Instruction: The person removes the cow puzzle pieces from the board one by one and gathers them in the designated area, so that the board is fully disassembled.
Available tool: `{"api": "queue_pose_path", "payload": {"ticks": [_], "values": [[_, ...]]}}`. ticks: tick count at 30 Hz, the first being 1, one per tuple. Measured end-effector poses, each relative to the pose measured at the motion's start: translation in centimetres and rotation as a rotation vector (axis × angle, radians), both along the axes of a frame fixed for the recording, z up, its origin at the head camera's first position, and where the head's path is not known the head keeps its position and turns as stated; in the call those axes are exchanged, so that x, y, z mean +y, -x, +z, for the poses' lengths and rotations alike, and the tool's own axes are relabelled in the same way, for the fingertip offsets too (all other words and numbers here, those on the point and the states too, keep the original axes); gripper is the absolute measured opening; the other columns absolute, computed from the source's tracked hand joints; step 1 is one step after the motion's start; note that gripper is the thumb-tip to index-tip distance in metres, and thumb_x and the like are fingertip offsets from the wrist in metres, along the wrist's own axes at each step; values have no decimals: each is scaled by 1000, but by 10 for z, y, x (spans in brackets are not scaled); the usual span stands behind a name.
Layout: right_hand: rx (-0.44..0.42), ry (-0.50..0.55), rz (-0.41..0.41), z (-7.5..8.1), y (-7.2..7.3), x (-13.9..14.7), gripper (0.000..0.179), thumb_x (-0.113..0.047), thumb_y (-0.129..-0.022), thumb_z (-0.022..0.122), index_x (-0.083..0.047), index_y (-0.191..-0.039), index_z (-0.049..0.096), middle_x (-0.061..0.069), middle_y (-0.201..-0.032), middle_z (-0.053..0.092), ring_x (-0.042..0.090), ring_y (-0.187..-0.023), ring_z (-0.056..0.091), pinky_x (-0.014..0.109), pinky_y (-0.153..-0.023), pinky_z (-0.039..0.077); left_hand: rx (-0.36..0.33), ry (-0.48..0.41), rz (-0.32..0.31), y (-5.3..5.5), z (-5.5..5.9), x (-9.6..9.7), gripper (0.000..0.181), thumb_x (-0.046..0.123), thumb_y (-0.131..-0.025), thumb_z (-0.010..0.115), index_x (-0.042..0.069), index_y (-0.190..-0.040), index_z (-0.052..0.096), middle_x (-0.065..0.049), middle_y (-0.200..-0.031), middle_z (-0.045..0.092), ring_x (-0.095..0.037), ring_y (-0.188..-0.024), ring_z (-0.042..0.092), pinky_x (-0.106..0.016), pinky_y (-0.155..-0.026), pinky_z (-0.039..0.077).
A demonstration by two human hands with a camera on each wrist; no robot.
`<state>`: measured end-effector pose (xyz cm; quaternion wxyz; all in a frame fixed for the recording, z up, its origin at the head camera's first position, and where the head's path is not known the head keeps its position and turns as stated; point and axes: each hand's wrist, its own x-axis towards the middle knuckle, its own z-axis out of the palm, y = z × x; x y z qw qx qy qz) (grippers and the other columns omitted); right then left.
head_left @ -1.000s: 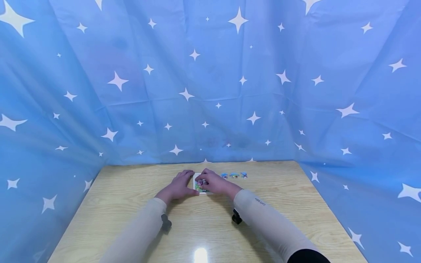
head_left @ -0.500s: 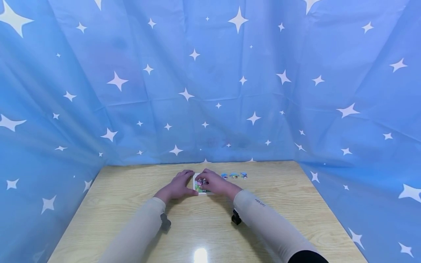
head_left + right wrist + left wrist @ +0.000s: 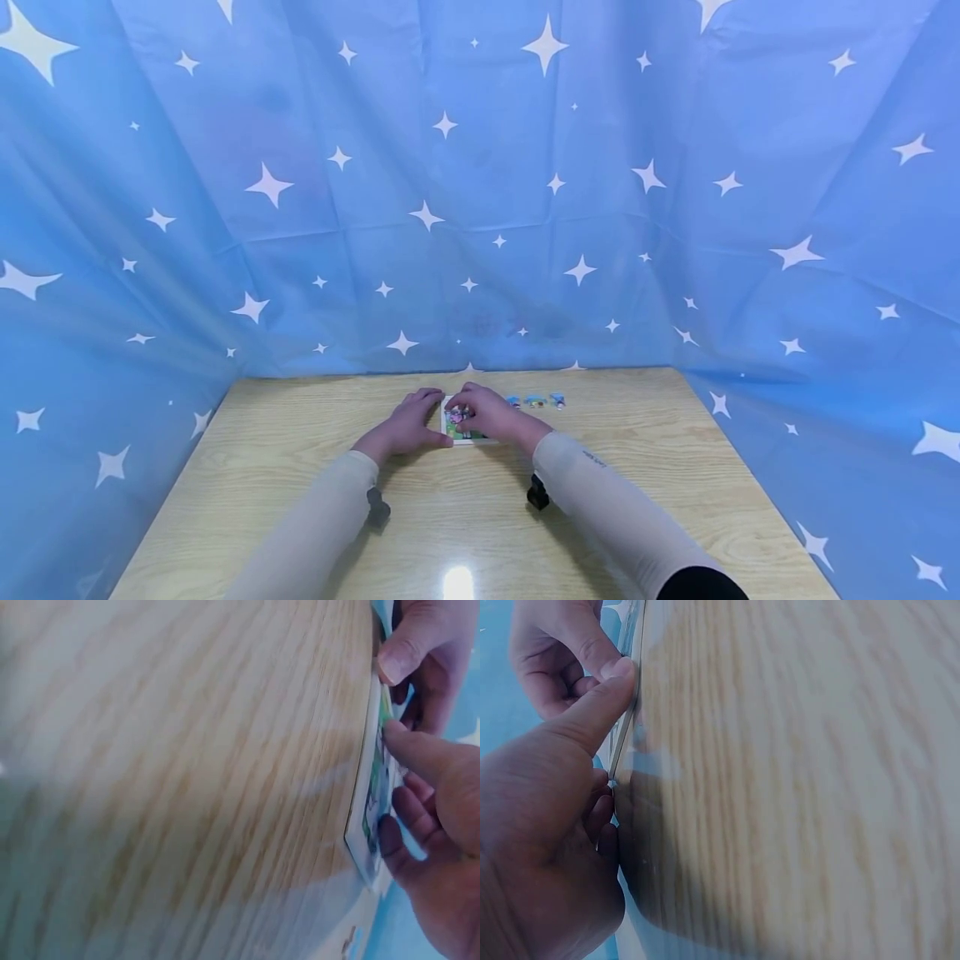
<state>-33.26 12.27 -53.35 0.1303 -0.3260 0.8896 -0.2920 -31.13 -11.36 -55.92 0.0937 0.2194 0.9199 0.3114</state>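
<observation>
A small puzzle board [image 3: 360, 838] with a white border and a colourful cartoon picture lies flat near the table's far side. My left hand [image 3: 411, 423] holds it at the left end, thumb at the near corner and fingers along the far left side. Over the picture is my right hand [image 3: 491, 415], fingers bent, thumb and fingertips touching the surface in the right wrist view. Whether a loose piece sits between those fingertips is hidden. The right hand covers the board's right part. Beyond it lie three puzzle pieces [image 3: 536, 401] in a row, blue at the top.
The wooden table [image 3: 450, 517] stretches toward me, with a bright light reflection near its front. A blue curtain [image 3: 480, 208] with white stars hangs behind the table and along both sides.
Both hands keep nearly the same place. My right fingers shift only slightly over the picture; the three loose pieces have not moved on the table.
</observation>
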Motion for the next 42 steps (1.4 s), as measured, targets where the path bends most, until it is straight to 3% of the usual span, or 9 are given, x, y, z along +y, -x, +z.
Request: {"api": "queue_pose_path", "payload": {"ticks": [10,25,35,42], "values": [[55,-57,6,0,3,3,34,-18,-105,81,-13,-138,76,-1,-108,63,11,-91,60,32,-84,57,11,0,-13,1,-1,0,99,48,-93,90,6,-169,43,-12,-175,39,-40,-162,31,-61,-131,29],[137,103,-71,-3,-12,30,35,-13,-103,79,-7,-137,75,0,-115,62,12,-91,62,32,-81,58,17,11,-13,-2,3,0,100,48,-92,91,4,-168,44,-15,-175,37,-41,-161,31,-60,-131,29],[133,141,-114,3,-23,56,33,-10,-102,78,-5,-135,76,1,-115,62,18,-102,65,36,-88,60,19,4,-15,0,1,0,99,47,-92,90,3,-168,44,-15,-175,37,-41,-162,31,-58,-131,29],[158,126,-152,2,-29,75,34,-9,-100,80,-6,-134,77,-2,-114,63,14,-103,66,33,-91,62,20,-12,-17,-1,0,1,100,46,-91,91,2,-168,44,-16,-175,37,-42,-162,30,-59,-132,28]]}}
